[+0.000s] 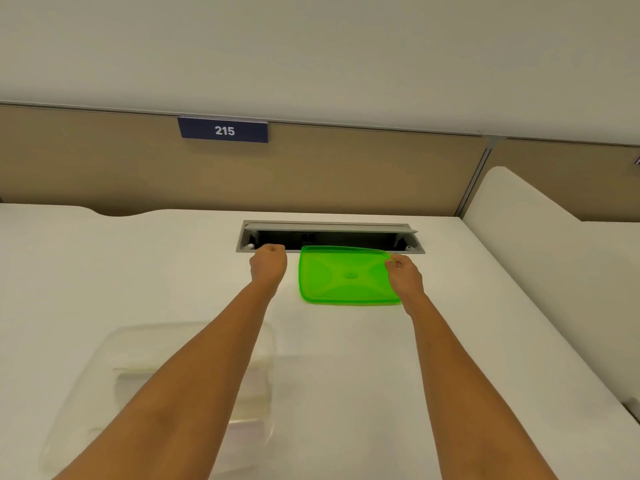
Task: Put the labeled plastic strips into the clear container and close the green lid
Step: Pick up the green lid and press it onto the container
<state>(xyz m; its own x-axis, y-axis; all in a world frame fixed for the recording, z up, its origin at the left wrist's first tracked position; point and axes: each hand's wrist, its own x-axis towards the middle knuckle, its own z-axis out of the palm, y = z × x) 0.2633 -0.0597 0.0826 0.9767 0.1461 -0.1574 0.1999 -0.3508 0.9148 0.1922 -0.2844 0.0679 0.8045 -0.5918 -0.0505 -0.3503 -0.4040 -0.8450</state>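
Observation:
A translucent green lid (343, 276) lies flat on the white desk (450, 358), just in front of the cable tray. My right hand (404, 274) pinches the lid's far right corner. My left hand (268, 265) is a closed fist at the tray's front edge, left of the lid, and I see nothing in it. The clear container (104, 368) stands near me at the lower left, partly under my left forearm, with pale strips showing faintly inside.
An open grey cable tray (329, 235) is set into the desk at the back. A beige partition with a blue sign reading 215 (223, 129) rises behind it. A white divider (526, 216) borders the desk on the right.

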